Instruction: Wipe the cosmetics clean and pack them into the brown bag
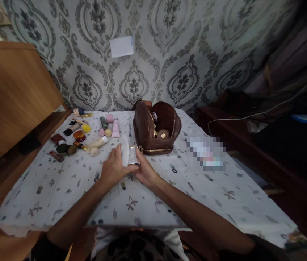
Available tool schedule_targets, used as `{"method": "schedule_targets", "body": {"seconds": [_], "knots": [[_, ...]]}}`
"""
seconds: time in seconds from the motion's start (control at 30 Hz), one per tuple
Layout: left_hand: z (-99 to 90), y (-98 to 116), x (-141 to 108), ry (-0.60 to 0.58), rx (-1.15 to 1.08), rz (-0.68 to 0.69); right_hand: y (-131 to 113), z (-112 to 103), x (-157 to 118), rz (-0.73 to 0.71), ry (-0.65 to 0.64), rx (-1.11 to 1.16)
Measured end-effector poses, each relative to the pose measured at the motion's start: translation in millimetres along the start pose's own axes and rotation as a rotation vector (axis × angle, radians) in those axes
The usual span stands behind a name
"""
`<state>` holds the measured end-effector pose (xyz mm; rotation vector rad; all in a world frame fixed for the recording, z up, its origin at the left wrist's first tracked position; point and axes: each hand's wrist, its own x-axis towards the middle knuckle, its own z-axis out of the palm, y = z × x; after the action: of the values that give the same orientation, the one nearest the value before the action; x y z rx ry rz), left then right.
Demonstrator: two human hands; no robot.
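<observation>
My right hand (146,172) is closed round a small rectangular case (133,156) with a glittery silver face and shiny edges. My left hand (114,165) is just left of it, its fingers apart and its thumb reaching the case's lower edge. A blurred white strip (125,150) shows between the left fingers and the case; I cannot make out what it is. Just beyond the right hand stands a brown zip-up cosmetic bag (156,130), its top gaping, with a few items inside partly hidden.
Several cosmetics lie at the left, among them a pink tube (116,129), a cream tube (99,142), a red-brown jar (79,136) and a yellow sponge (86,128). A pixelated object (207,153) lies right. A wooden cabinet (15,98) flanks the patterned tablecloth (74,192).
</observation>
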<state>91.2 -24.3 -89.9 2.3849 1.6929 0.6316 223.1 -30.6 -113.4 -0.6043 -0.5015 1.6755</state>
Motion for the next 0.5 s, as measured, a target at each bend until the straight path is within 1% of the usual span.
{"method": "schedule_targets", "body": {"seconds": [0.13, 0.23, 0.37, 0.5], "knots": [[10.5, -11.5, -1.4, 0.096, -0.057, 0.099, 0.1, -1.5, 1.2, 0.015, -0.016, -0.001], [14.1, -18.9, -2.0, 0.116, -0.069, 0.133, -1.1, -2.0, 1.6, 0.011, -0.008, 0.002], [10.1, -20.8, -1.5, 0.109, -0.106, 0.087, -5.5, -3.0, 0.0, 0.038, 0.015, 0.019], [2.5, -19.7, -0.1, 0.103, -0.151, 0.033, -11.1, -2.7, -3.6, 0.075, 0.004, 0.046]]}}
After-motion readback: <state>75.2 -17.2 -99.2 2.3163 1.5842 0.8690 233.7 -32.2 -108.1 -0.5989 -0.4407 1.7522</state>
